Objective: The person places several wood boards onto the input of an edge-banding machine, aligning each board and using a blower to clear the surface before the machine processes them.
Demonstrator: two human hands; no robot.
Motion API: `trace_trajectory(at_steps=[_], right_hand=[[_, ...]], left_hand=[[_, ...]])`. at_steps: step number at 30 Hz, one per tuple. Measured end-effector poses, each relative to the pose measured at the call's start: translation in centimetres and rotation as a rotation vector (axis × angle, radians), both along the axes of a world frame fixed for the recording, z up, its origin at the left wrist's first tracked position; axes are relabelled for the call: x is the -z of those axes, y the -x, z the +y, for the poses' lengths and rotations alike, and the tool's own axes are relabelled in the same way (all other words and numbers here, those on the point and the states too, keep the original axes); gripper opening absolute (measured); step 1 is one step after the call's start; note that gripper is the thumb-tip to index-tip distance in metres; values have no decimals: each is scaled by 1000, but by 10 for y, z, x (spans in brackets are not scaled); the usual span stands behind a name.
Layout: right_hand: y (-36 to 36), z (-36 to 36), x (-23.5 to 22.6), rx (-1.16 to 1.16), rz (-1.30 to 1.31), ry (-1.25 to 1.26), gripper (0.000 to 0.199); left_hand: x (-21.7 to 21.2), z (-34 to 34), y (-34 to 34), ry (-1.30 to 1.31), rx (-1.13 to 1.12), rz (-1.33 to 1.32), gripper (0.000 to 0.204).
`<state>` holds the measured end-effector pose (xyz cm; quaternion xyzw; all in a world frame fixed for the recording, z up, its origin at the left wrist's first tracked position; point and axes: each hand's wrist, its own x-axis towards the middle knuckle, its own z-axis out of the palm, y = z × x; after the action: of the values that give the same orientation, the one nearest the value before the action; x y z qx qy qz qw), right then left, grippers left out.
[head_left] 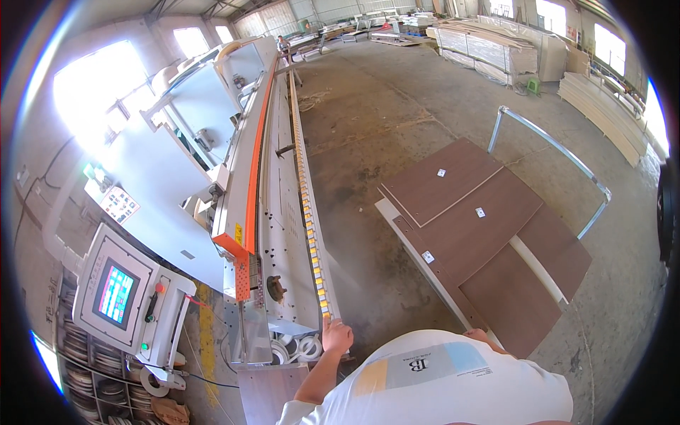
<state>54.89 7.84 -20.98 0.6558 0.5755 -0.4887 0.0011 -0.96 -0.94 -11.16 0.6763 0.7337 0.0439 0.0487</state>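
Note:
My left hand [337, 335] rests at the near end of a long rail with yellow rollers [312, 244], its fingers curled over the end. This rail runs along the side of a long grey machine [287, 219] with an orange strip. Just beyond my body on the right, part of my right hand [479, 334] shows beside the brown boards [489, 212]; its fingers are mostly hidden. Those boards lie in an overlapping stack, several with small white labels.
A control panel [113, 290] with a lit screen stands at left. White rolls [308, 347] sit below the machine's near end. A bent metal tube handle [559, 145] rises behind the boards. Wrapped board stacks [489, 53] lie far right. A person [284, 48] stands at the machine's far end.

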Motion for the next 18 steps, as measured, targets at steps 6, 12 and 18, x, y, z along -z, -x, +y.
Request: trace_trajectory(at_steps=[6, 12, 18], right_hand=[[0, 0, 3, -43, -23, -30, 35], [-1, -2, 5, -8, -19, 21, 34], [-6, -3, 7, -342, -35, -204, 28]], left_hand=[[-2, 1, -1, 4, -3, -2, 26], [-1, 1, 0, 28, 1, 13, 27], [6, 3, 3, 9, 43, 168, 24]])
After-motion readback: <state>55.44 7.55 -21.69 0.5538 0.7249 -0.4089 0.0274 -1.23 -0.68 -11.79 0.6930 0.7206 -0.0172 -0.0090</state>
